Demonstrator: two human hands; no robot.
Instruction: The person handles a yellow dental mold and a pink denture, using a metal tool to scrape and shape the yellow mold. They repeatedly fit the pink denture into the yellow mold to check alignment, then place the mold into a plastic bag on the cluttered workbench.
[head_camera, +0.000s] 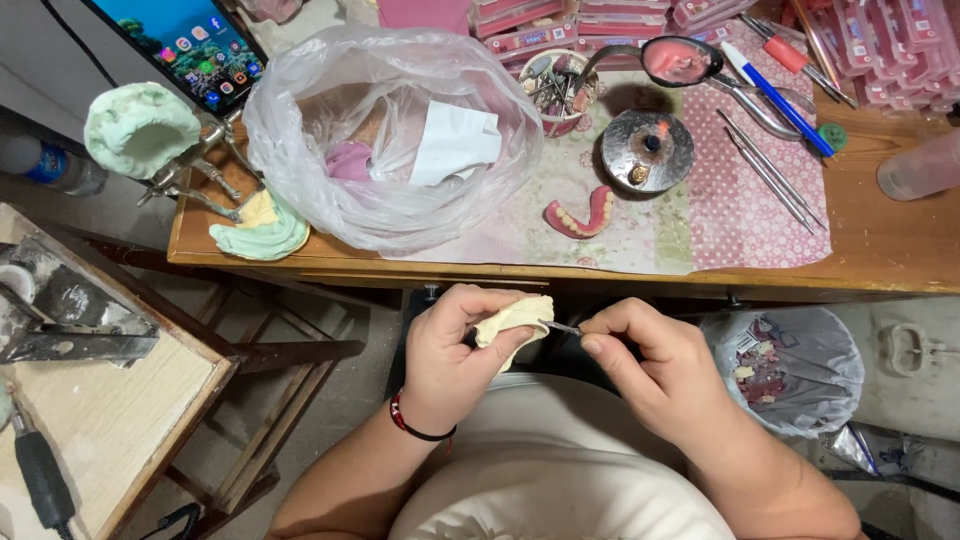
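My left hand holds a cream plaster dental cast over my lap, just below the wooden desk's front edge. My right hand grips a thin metal carving tool whose tip touches the right side of the cast. On the desk above lies a pink denture with teeth. A red and black band circles my left wrist.
On the desk sit a clear plastic bag with paper inside, a round metal burner, a cup of instruments, pens, long metal tools, pink boxes, and green casts on an articulator. A lined waste bin stands at right, a low table at left.
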